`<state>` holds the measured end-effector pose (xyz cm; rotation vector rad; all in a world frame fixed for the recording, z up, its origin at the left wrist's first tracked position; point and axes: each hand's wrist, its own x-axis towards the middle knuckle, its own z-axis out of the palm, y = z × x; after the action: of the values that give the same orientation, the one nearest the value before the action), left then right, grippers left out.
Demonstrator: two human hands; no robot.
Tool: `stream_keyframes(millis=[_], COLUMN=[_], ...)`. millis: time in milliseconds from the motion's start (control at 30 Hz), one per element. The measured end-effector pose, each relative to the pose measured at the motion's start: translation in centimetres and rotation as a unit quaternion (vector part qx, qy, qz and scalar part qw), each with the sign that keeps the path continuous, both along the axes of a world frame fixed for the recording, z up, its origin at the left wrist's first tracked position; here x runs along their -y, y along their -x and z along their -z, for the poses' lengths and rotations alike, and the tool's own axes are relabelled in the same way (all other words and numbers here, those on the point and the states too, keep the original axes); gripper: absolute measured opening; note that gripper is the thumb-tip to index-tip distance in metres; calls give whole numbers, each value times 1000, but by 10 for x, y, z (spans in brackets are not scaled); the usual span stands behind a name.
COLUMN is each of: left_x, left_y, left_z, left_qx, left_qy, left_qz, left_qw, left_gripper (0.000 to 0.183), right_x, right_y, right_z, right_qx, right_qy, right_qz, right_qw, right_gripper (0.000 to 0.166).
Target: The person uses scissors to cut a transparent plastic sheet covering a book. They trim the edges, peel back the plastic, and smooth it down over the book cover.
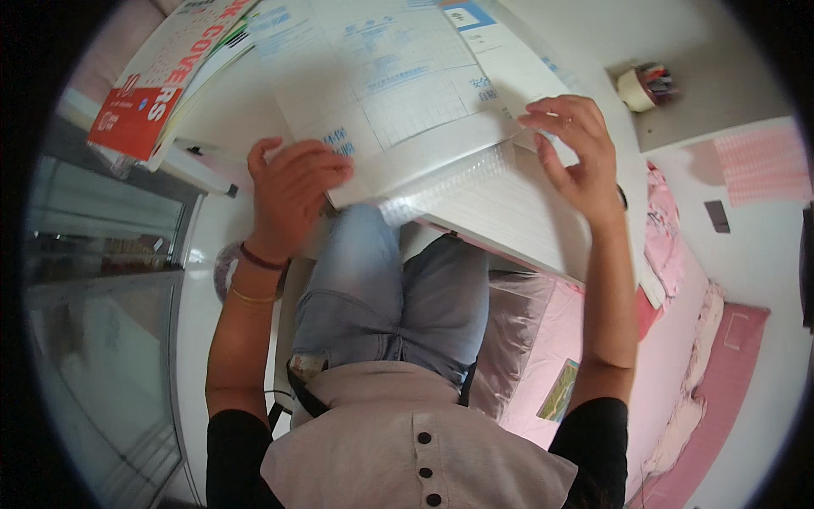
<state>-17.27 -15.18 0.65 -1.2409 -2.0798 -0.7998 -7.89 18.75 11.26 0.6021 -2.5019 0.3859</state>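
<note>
A white sheet with blue print and a grid panel (413,108), which looks like a book cover's backing, lies on the pale desk (509,216). Clear textured plastic film (445,184) sticks out from under its near edge and hangs past the desk's front edge. My left hand (296,181) is at the sheet's near left corner, blurred, with its fingers over the edge; whether they grip it cannot be told. Near the right corner, my right hand (569,140) has thumb and fingers apart; its fingertips are close to the sheet's edge, and contact is unclear.
A red and white printed packet (133,114) lies on papers at the desk's left. Another white sheet with a blue panel (489,51) lies partly under the printed one. A cream pen cup (636,90) stands on a shelf at right. Beside the desk is a pink bed (668,369).
</note>
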Motion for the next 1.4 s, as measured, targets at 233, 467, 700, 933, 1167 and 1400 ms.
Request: stream_keyframes(millis=[233, 467, 700, 933, 1167, 1400], left_x=[60, 80, 71, 63, 43, 13], left_y=[46, 45, 39, 31, 14, 12], left_z=[2, 0, -5, -17, -34, -45], left_qx=[75, 140, 123, 65, 46, 42], left_qy=[8, 44, 18, 80, 135, 119], left_qz=[21, 21, 46, 5, -94, -48], left_qw=[997, 989, 991, 995, 985, 991], left_gripper=[34, 32, 45, 41, 36, 29], right_x=[4, 18, 20, 30, 38, 45], right_y=[58, 60, 66, 66, 66, 64], right_z=[16, 39, 44, 48, 53, 54], right_qx=[136, 57, 23, 79, 97, 92], right_qy=[-6, 11, -23, 75, 167, 181], right_qz=[-129, -72, -60, -24, -1, 40], right_qw=[982, 996, 998, 994, 981, 978], right_gripper=[57, 41, 34, 18, 17, 18])
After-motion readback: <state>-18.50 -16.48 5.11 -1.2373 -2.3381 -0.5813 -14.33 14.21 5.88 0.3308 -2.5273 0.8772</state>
